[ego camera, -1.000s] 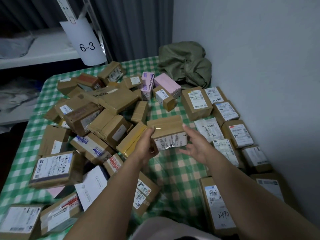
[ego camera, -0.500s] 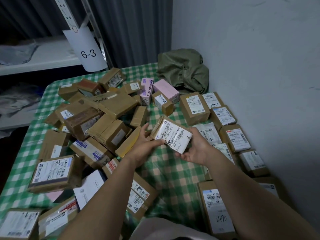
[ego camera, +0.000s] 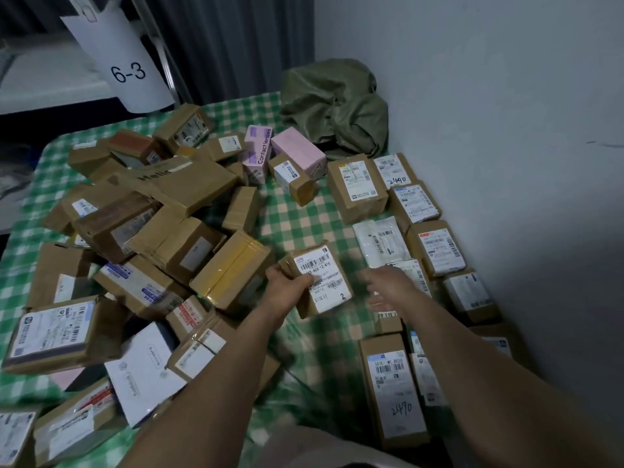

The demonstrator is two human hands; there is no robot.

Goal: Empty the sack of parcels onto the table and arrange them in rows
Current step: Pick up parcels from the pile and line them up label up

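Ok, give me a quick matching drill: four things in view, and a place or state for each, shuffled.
Things:
1. green sack
2. parcel marked "2"
3. pink box
4. right hand

Places or states:
a. gripped by the left hand
b. crumpled in the far corner by the wall
c. open, holding nothing
d. beside the "Contact lenses" box

Pairs: 1-b, 2-a, 3-d, 4-c.
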